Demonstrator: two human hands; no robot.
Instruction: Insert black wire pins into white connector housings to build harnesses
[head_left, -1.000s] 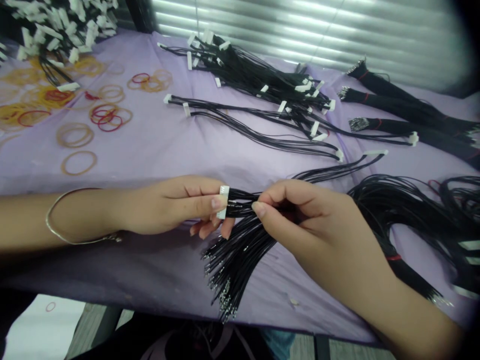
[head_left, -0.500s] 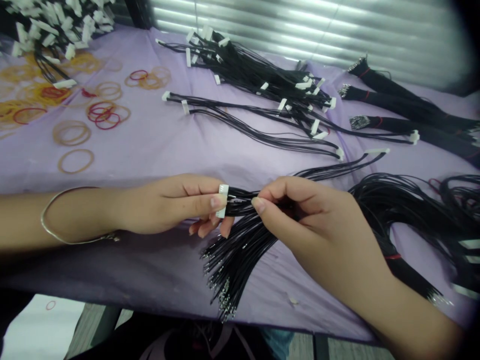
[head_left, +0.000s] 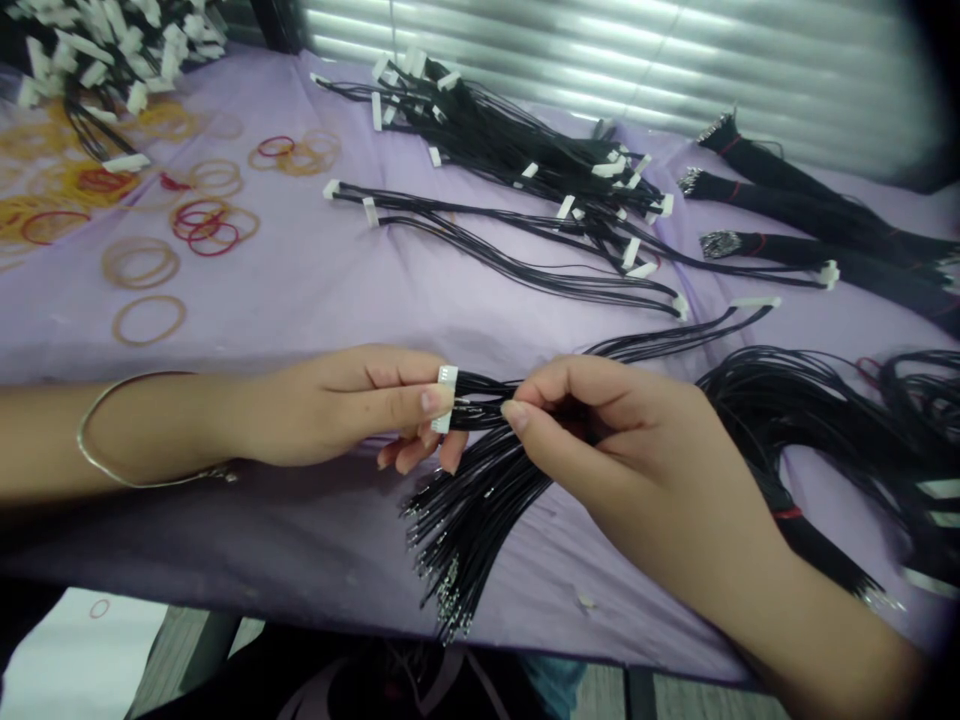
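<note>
My left hand [head_left: 382, 405] pinches a white plastic connector [head_left: 445, 392] between thumb and forefinger. Black wires [head_left: 484, 385] run from the connector's right side toward my right hand [head_left: 607, 420]. The thumb and forefinger of that hand are closed on a thin black wire just right of the connector; the wire's metal tip is close to the connector face, and I cannot tell whether it sits inside. Below both hands spreads a bundle of loose black wires [head_left: 480, 510] with bare metal terminals at their ends.
Finished-looking black cables with white connectors [head_left: 517, 150] are heaped at the back. Tied wire bundles [head_left: 795, 200] lie at the back right. Rubber bands [head_left: 150, 320] are scattered at left on the purple cloth [head_left: 285, 300], near a pile of white connectors [head_left: 112, 50].
The wire's metal tip, visible before between my right fingers and the connector, now lies nearer the connector and shows less. Both hands have stayed almost in place.
</note>
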